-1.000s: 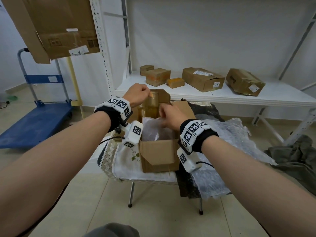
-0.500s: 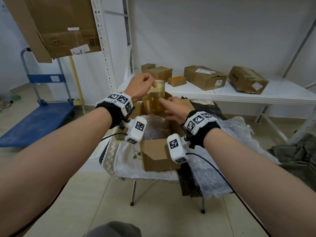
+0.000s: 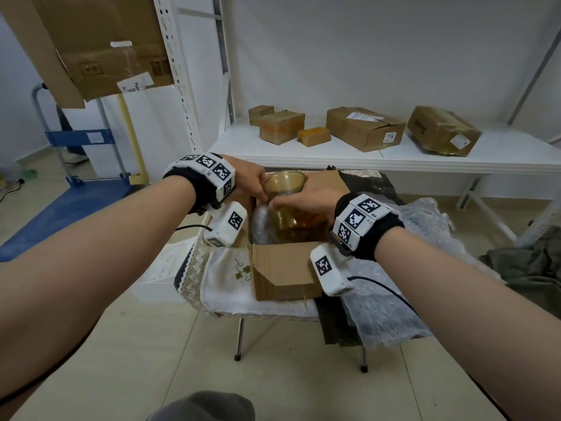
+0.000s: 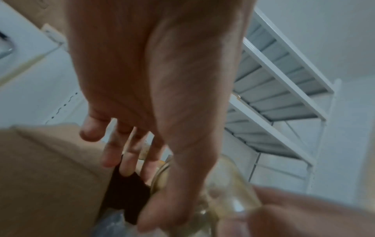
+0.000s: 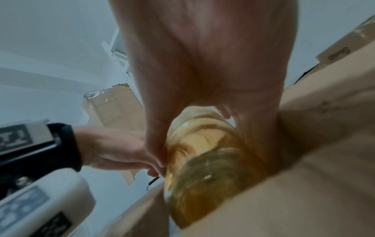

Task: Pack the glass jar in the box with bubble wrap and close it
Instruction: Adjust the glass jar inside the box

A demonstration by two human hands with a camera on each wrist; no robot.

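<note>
An amber glass jar stands upright, partly down in the open cardboard box, with its rim above the box top. Bubble wrap lines the box on the jar's left. My left hand holds the jar's rim from the left with thumb and fingers. My right hand wraps round the jar's upper part from the right. The right wrist view shows the jar between my thumb and fingers, against a box wall. The left wrist view is blurred; the jar lies beside my thumb.
The box sits on a small folding table with a white embroidered cloth. A loose bubble wrap sheet hangs off its right side. Behind is a white shelf with several cardboard boxes. A blue trolley stands left; dark cloth lies right.
Half a second ago the jar was held up above the box. Both hands have since brought it down into the box, and my right hand now wraps round it.
</note>
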